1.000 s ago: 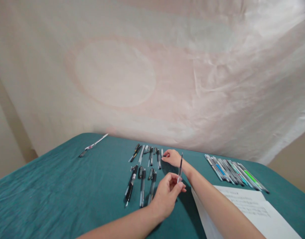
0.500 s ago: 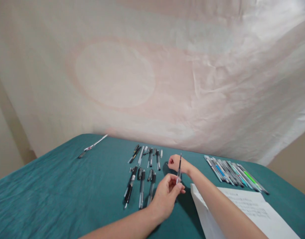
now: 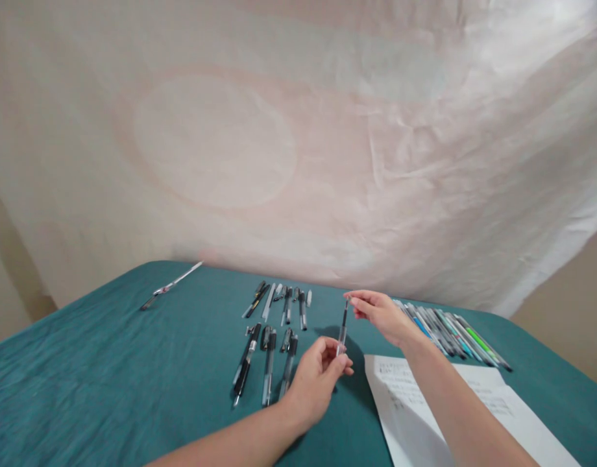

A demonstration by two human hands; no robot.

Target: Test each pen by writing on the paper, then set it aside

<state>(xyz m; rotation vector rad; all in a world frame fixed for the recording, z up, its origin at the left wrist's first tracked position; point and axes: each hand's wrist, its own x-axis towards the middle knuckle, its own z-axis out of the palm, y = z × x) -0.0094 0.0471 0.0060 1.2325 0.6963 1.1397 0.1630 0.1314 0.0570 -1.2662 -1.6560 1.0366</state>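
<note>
My left hand [image 3: 318, 379] pinches the lower end of a slim clear-and-black pen [image 3: 343, 326] and holds it nearly upright above the teal tablecloth [image 3: 108, 383]. My right hand [image 3: 383, 314] has its fingertips pinched at the pen's top end; whether a small part sits between them is too small to tell. Left of the hands lie two rows of dark pens: a near row [image 3: 264, 360] and a far row [image 3: 281, 301].
A printed white sheet [image 3: 425, 408] lies at the front right under my right forearm. Behind it is a row of several coloured pens [image 3: 454, 334]. A lone white pen [image 3: 169, 285] rests at the far left. A creased pale cloth [image 3: 298, 143] hangs behind the table.
My right hand has left the far row of pens, swung right and come up to the top of the pen in my left hand. The view has shifted slightly.
</note>
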